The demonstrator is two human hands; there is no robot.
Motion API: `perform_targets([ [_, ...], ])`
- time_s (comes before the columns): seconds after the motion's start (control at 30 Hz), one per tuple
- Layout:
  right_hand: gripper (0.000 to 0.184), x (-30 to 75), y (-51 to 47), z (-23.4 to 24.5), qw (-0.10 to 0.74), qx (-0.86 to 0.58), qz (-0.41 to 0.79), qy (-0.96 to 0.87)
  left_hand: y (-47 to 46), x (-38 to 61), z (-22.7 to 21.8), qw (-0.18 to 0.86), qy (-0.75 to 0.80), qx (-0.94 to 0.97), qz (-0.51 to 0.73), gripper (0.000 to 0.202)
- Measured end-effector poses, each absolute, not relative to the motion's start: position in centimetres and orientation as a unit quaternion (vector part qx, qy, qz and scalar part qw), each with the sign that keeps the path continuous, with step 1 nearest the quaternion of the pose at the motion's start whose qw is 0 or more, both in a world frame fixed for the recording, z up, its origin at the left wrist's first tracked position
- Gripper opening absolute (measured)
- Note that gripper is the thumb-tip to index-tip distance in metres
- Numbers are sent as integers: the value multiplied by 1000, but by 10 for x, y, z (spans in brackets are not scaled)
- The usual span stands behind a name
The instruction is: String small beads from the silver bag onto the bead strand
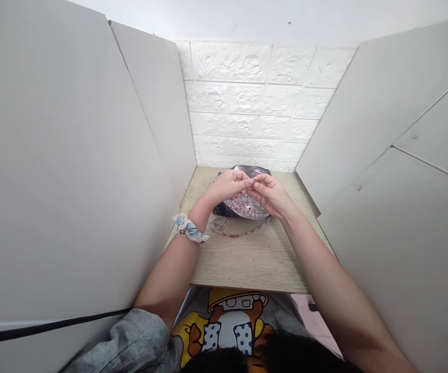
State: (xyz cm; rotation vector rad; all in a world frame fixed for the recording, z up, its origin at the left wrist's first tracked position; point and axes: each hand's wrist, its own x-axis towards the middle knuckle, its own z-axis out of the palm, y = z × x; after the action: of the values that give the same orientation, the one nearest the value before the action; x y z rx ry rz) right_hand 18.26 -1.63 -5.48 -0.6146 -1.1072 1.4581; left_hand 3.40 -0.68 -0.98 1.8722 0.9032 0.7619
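Observation:
My left hand (229, 187) and my right hand (271, 196) meet fingertip to fingertip above a dark shiny bag (243, 171) full of small pink and red beads (243, 203). Both pinch something tiny between thumb and fingers; it is too small to identify. A strand of strung beads (243, 233) curves across the wooden tabletop (247, 259) just in front of the bag, running up toward my right hand. A small clear spool (219, 224) lies at the strand's left end. A blue scrunchie (191, 229) sits on my left wrist.
White partition boards (72, 171) close in the narrow table on the left and right (383, 155). A white brick-pattern wall (247, 103) stands behind. A black cable (53, 324) runs along the lower left board.

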Motion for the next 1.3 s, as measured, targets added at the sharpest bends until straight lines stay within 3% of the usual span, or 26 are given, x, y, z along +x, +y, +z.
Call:
perform_targets([
  [0.27, 20, 182, -15, -56, 575, -295, 589, -486, 1, 28, -15, 487, 358, 738, 299, 28],
  [0.57, 22, 181, -20, -51, 575, -400, 404, -588, 1, 26, -14, 492, 359, 734, 299, 26],
  [0.8, 19, 178, -26, -49, 568, -438, 332, -613, 1, 25, -14, 491, 357, 734, 304, 25],
  [1.3, 21, 181, -19, -51, 592, -378, 482, -524, 0, 24, -13, 494, 346, 741, 296, 26],
])
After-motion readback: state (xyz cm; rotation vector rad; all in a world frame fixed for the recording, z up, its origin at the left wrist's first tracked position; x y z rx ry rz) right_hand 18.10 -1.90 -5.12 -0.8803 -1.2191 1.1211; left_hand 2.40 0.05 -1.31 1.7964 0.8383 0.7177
